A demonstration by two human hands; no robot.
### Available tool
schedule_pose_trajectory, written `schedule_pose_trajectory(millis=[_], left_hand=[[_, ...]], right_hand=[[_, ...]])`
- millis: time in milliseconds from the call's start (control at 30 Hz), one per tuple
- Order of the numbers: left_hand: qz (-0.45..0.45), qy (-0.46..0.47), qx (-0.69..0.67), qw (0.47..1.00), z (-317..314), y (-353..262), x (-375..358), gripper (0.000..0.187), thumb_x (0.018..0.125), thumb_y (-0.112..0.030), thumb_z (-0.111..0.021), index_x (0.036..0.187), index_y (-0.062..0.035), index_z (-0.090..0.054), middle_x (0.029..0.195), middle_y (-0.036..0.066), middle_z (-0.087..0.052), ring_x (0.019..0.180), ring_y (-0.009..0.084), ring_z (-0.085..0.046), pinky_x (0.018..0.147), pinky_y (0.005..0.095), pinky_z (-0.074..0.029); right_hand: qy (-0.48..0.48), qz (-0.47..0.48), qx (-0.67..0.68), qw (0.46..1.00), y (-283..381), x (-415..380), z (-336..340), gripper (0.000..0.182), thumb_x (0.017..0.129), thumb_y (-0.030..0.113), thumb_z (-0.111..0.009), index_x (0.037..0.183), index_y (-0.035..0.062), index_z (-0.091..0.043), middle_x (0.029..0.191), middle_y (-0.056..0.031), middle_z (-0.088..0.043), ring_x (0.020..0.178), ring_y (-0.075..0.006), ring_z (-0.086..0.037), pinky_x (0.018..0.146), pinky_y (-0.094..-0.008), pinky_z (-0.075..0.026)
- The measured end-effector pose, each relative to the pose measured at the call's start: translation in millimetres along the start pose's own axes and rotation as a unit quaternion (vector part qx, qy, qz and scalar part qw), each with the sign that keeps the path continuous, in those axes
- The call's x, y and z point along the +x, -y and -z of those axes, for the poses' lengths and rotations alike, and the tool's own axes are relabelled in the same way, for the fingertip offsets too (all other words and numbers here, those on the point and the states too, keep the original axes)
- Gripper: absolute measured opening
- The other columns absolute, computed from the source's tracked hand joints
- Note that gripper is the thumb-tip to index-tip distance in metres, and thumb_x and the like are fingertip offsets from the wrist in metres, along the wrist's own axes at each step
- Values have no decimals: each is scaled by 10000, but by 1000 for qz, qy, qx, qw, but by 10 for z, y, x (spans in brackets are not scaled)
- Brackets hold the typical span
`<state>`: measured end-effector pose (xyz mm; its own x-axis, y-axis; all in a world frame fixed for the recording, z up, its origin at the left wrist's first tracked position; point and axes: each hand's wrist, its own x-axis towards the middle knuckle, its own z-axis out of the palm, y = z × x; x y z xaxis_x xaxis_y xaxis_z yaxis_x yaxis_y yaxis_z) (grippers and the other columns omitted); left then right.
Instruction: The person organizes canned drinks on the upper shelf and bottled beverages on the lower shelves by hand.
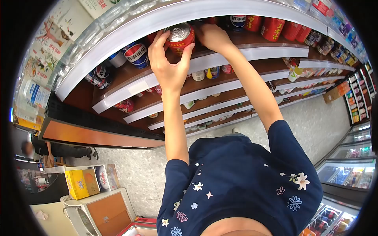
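Presently, the red can [183, 38] is at the front of the upper drinks shelf [252, 41], its silver lid and pull tab turned toward the head camera. The left hand [169, 70] has it in its grip, fingers along one side and thumb on the other, so the can is grasped but not released. Whether its base bears on the board is hidden. The right hand [215, 38] reaches in just beside it, under the overhanging edge; its fingertips are out of sight, so I cannot tell whether that grip is closed on anything.

Around them, the row is partly filled: a blue can [136, 55] stands near the left hand, and beyond the right wrist are another blue can [237, 23] and several red cans [272, 29] with yellow lettering. Between these groups, the hands cover much of the row, so how complete that stretch is cannot be judged. Lower shelves [212, 90] carry packaged goods. Farther out, a person [59, 149] is well apart, near a yellow box [76, 184].
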<state>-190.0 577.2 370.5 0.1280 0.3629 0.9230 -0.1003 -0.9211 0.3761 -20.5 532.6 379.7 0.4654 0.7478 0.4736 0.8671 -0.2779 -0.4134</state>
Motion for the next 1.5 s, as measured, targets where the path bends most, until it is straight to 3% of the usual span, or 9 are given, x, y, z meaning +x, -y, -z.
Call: schedule_pose_trajectory(millis=[100, 233, 333, 633, 733, 1033, 1167, 1267, 1500], left_hand=[[19, 14, -14, 1000, -141, -45, 18, 572, 688, -151, -857, 1172, -22, -581, 1216, 164, -577, 1085, 251, -592, 863, 382, -547], [53, 11, -39, 998, -480, -99, 5, 571, 709, -185, -847, 1185, -19, -580, 1168, 142, -594, 1063, 229, -599, 826, 377, -553], [63, 17, -40, 997, -833, -130, 35, 567, 728, -211, -832, 1193, -10, -576, 1141, 150, -608, 1036, 248, -611, 808, 374, -552], [-56, -12, 79, 995, -1424, -77, 175, 442, 795, -204, -776, 1116, 21, -573, 975, 176, -606, 798, 295, -599, 701, 359, -481], [58, 83, 120, 988, -1388, -87, 110, 477, 785, -221, -785, 1129, 27, -566, 991, 180, -605, 877, 309, -593, 747, 375, -479], [-54, -137, 294, 944, -652, 44, -43, 373, 791, -204, -745, 1060, 0, -586, 1032, 154, -579, 980, 330, -528, 932, 440, -376], [-8, -214, 438, 873, -118, 362, -63, 608, 762, -331, -782, 1141, 47, -493, 1147, 219, -503, 1079, 383, -464, 963, 476, -361], [65, -162, 311, 934, 151, 660, -101, 899, 727, -463, -796, 1293, 98, -379, 1195, 271, -520, 1086, 438, -547, 935, 427, -455], [212, -30, 368, 905, 354, 484, 53, 894, 688, -496, -805, 1284, 42, -413, 1114, 252, -637, 1038, 377, -635, 900, 407, -481]], right_hand=[[-98, -33, 97, 990, -103, -235, 181, 339, 929, 394, -491, 1033, 148, -699, 890, -163, -697, 845, -410, -651, 756, -500, -523], [-88, -6, 255, 963, -361, -632, 516, 282, 913, 205, -626, 1113, 9, -661, 840, -88, -718, 693, -96, -643, 594, -237, -501], [-81, -7, 296, 952, -491, -858, 768, 250, 917, 182, -628, 1094, 10, -673, 871, -62, -723, 710, -53, -609, 595, -212, -490], [-27, -13, 275, 961, -910, -1068, 995, 224, 901, 153, -634, 1073, 21, -687, 842, -60, -718, 624, -58, -567, 576, -208, -462], [2, 1, 288, 958, -1013, -1068, 960, 227, 901, 149, -632, 1076, 16, -685, 851, -59, -718, 635, -62, -574, 580, -216, -472], [64, 20, 362, 930, -990, -1020, 946, 224, 879, 199, -668, 996, 10, -701, 788, -64, -698, 616, -88, -574, 574, -247, -462], [101, 19, 405, 909, -948, -1019, 822, 208, 892, 184, -655, 1001, 14, -702, 774, -42, -695, 615, -74, -570, 575, -238, -459], [128, 20, 416, 900, -846, -1028, 743, 217, 892, 197, -656, 1008, 19, -702, 780, -40, -699, 617, -66, -561, 573, -235, -456], [160, 65, 400, 900, -561, -1037, 695, 217, 921, 171, -621, 1047, 9, -693, 847, -66, -716, 690, -72, -615, 591, -228, -495]])
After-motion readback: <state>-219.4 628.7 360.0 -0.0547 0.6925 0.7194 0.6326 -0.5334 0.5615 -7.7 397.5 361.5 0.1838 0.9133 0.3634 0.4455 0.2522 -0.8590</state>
